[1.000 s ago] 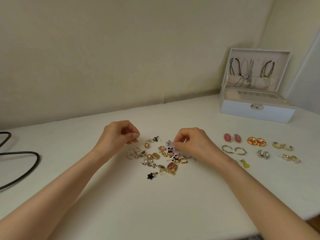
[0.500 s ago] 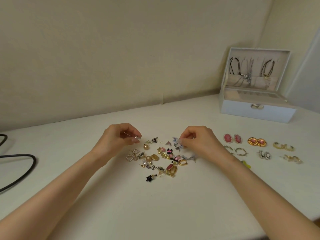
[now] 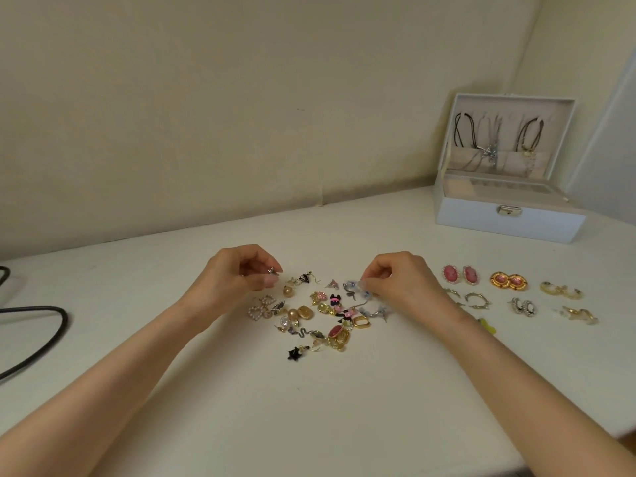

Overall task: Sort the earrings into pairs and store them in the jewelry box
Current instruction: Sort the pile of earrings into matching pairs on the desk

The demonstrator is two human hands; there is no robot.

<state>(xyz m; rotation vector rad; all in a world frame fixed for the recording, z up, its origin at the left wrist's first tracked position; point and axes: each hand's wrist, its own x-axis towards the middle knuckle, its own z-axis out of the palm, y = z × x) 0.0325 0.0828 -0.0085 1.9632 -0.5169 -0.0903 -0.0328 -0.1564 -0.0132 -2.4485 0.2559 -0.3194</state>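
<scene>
While both hands work over the loose earrings (image 3: 320,315) on the table (image 3: 309,407), the head view shows the left hand (image 3: 237,277) pinching a small silver piece (image 3: 272,270) and the right hand (image 3: 399,280) pinching a pale blue piece (image 3: 358,287) at the pile's edge. Sorted pairs (image 3: 509,282) lie to the right, with the jewelry box (image 3: 509,218) open beyond them. Risk: tangled hooks may drag neighbours along, or a piece may slip from the pinch. The right forearm (image 3: 481,356) partly hides a yellow item (image 3: 488,326). The shapes of both held pieces are unclear.

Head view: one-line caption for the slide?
Left hand pinches a silver earring, right hand a bluish earring, over the unsorted pile; sorted pairs lie right, jewelry box open behind.
</scene>
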